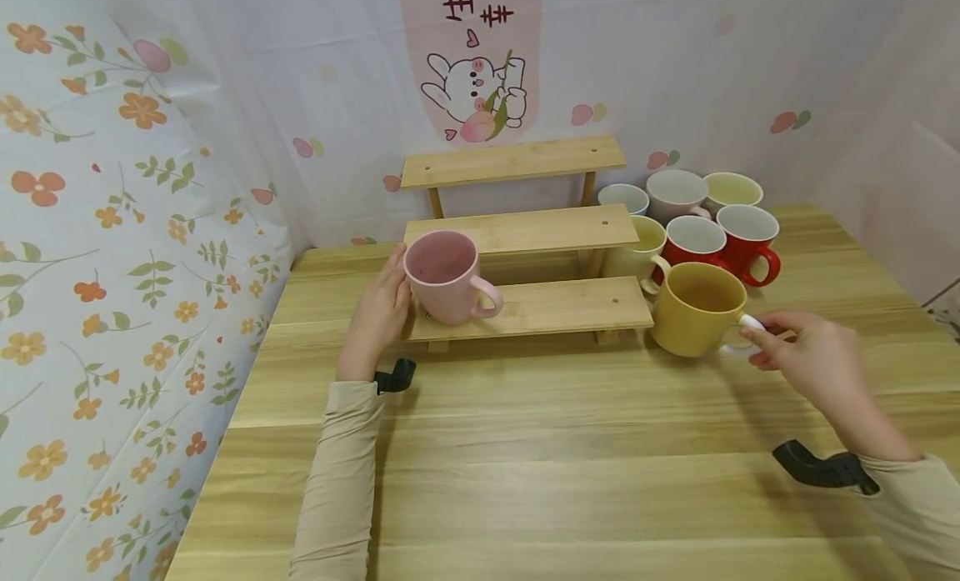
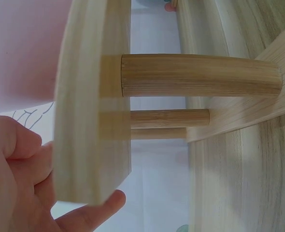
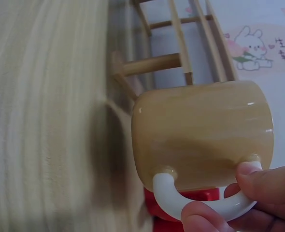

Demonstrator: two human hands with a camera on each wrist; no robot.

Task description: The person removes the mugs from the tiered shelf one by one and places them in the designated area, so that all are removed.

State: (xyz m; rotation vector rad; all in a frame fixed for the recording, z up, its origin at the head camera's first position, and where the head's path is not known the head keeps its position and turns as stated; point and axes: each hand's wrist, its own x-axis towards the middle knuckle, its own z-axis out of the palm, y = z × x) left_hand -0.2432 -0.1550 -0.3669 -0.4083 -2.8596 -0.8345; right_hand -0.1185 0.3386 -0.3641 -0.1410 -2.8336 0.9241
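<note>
A pink mug (image 1: 444, 281) stands upright at the left end of the lowest shelf (image 1: 562, 306) of a wooden rack, its handle to the right. My left hand (image 1: 378, 306) is at that end, fingers extended along the mug's left side. In the left wrist view, the left fingers (image 2: 92, 212) lie around the shelf's end, close to the mug. With thumb and fingers my right hand (image 1: 813, 356) pinches the white handle of a yellow mug (image 1: 693, 314). The right wrist view shows this mug (image 3: 203, 133) held above the table, near the rack's right end.
Two red mugs (image 1: 693, 237), a cream mug (image 1: 637, 256) and several pale ones stand grouped at the back right, beside the rack. Behind them hangs a printed white curtain (image 1: 337, 81). The wooden table (image 1: 525, 456) extends in front of the rack.
</note>
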